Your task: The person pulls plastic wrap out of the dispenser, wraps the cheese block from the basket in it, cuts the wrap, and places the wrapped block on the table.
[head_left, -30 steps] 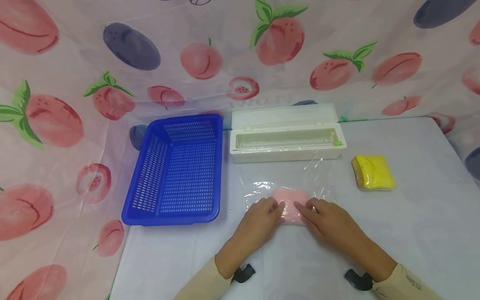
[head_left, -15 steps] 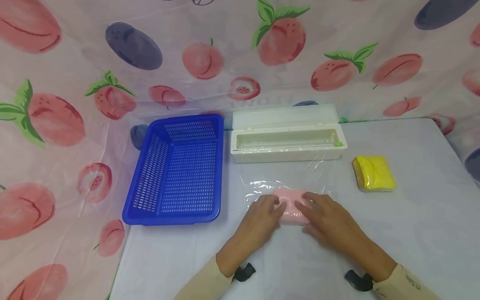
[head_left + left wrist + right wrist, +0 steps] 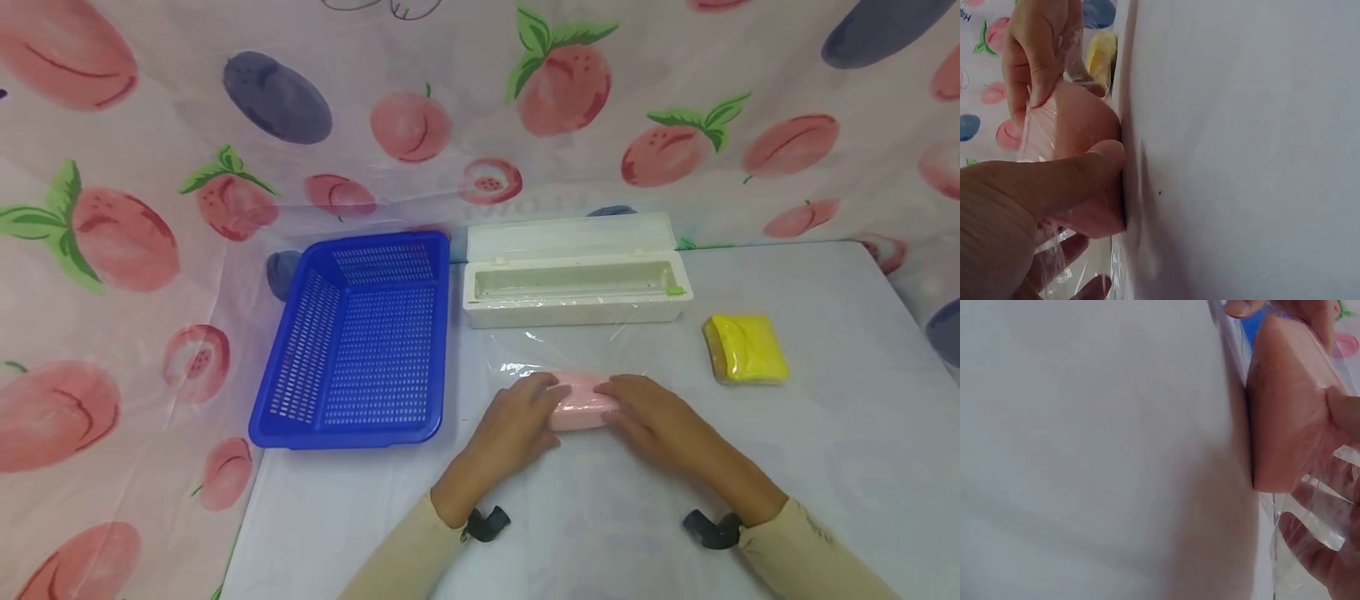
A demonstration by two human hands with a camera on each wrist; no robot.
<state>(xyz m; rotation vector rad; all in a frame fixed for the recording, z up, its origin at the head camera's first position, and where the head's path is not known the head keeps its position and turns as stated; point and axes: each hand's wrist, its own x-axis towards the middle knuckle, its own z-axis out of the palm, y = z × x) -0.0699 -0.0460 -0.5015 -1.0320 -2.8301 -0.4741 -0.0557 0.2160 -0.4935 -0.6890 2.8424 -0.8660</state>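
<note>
A pink block with rounded edges stands tilted up on the white table, partly covered by clear plastic film. My left hand grips its left end; in the left wrist view, the thumb lies across the near face of the block. At the opposite end, my right hand holds the block, fingers on the far side. Film drapes over those fingers in the right wrist view, where the block rests one edge on the table. Its far side is hidden in the head view.
Behind the hands stands a white film dispenser box, lid raised, with a green slider. A blue perforated basket is at left. A yellow film-wrapped block lies right. A fruit-print cloth hangs behind.
The pink block lay flat and has tipped up and away. My left thumb has moved from its top to the near face. The film behind it is shorter.
</note>
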